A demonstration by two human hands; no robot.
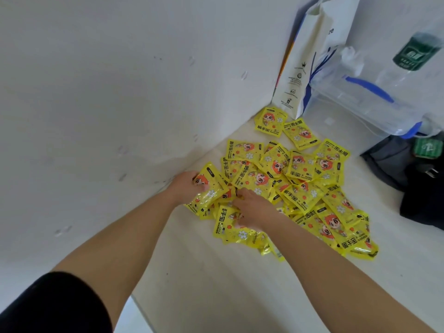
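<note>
A: Count?

B: Two hands, one heap. The hand warmer packets point(300, 179) overlap too much for an exact count; well over twenty yellow faces show. Two stray packets point(270, 122) lie beyond the heap, far from the fingers and touching each other.

A: Left hand?

B: Left hand point(186, 186) is at the heap's wall side, its fingers point(200, 187) curled round the leftmost packet point(211, 188), which is tilted up off the heap.

A: Right?

B: Right hand point(252, 210) rests just beside the left, palm down on the heap. Its fingers curl into the packets; I cannot tell if they pinch one.

A: Room to move?

B: The wall point(120, 92) is close behind the left fingers, so it is tight there. There is bare worktop point(216, 284) on the near side of both hands, between the forearms. The worktop edge shows near the left elbow, where there is a black sleeve point(55, 306).

A: Obstacles?

B: One white paper bag point(305, 68) stands in the corner past the strays. One clear plastic bag point(372, 87) leans beside it. One black bag point(408, 179) sits right of the heap, well apart from the fingers.
</note>
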